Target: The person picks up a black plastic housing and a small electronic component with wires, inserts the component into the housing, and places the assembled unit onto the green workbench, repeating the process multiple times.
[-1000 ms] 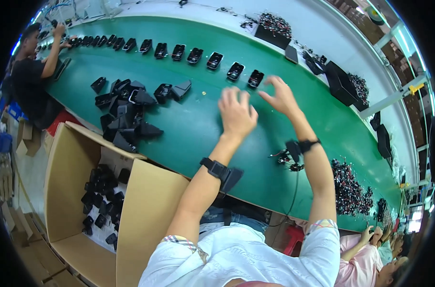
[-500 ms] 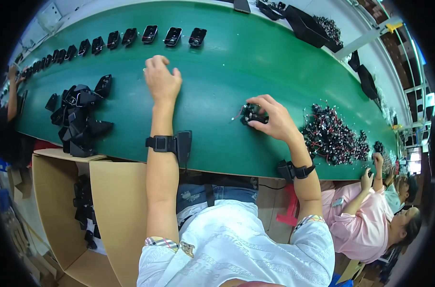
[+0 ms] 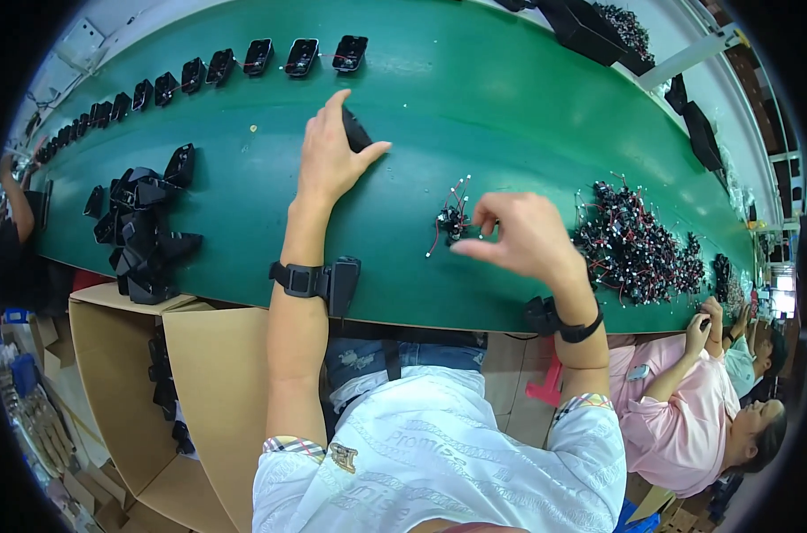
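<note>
My left hand (image 3: 330, 158) is around a black plastic casing (image 3: 357, 131) over the table, thumb on one side and fingers on the other. The hand covers part of the casing. To the right, my right hand (image 3: 526, 233) has its fingers curled at a small cluster of black wired parts (image 3: 451, 222) with red wires and white connectors. Thumb and forefinger close on a wired part at the cluster's edge; the other fingers are folded and mostly hidden.
A row of black casings (image 3: 303, 58) runs along the far left of the green table (image 3: 403, 284). Black casings (image 3: 141, 226) are heaped at left, wired parts (image 3: 639, 244) at right. An open cardboard box (image 3: 217, 400) stands below the left edge. A person in pink (image 3: 679, 409) works at right.
My left hand has moved right, and a black casing now shows in it. My right hand has shifted slightly right, uncovering the small cluster of wired parts; its fingers are more curled.
</note>
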